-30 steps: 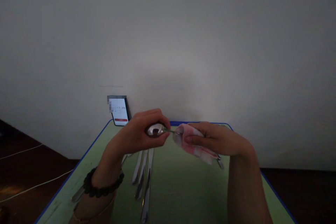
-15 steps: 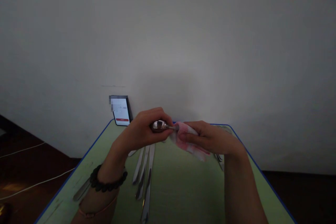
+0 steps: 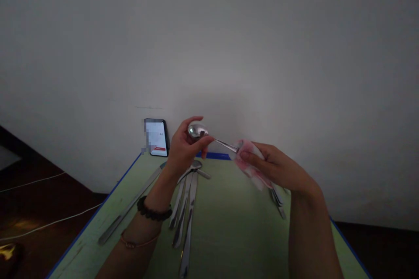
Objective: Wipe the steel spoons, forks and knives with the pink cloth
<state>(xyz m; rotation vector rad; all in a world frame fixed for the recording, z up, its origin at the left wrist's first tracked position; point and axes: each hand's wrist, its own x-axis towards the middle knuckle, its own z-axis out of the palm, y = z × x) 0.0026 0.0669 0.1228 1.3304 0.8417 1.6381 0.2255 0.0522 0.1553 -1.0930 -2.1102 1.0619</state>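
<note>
A shiny metal spoon (image 3: 198, 130) is held above the far part of the table. My left hand (image 3: 187, 146) pinches it near the bowl with thumb and fingers, the bowl facing up toward me. The spoon's handle runs right into a pink and white cloth (image 3: 250, 170). My right hand (image 3: 273, 163) is closed on this cloth, thumb on top, with the handle's end hidden inside it. Below my left hand several metal knives (image 3: 185, 248) lie side by side, with another spoon (image 3: 196, 165) at their far end.
On the far left edge a phone (image 3: 157, 139) leans against the wall (image 3: 209, 52). One long piece of cutlery (image 3: 113, 226) lies on the left of the green table (image 3: 235, 235). Forks (image 3: 277, 202) lie partly hidden under my right hand. White cables (image 3: 52, 223) cross the dark floor.
The cloth in my right hand has slid right along the handle, away from the bowl, so more of the handle shows. My left hand has opened up somewhat around the bowl and risen.
</note>
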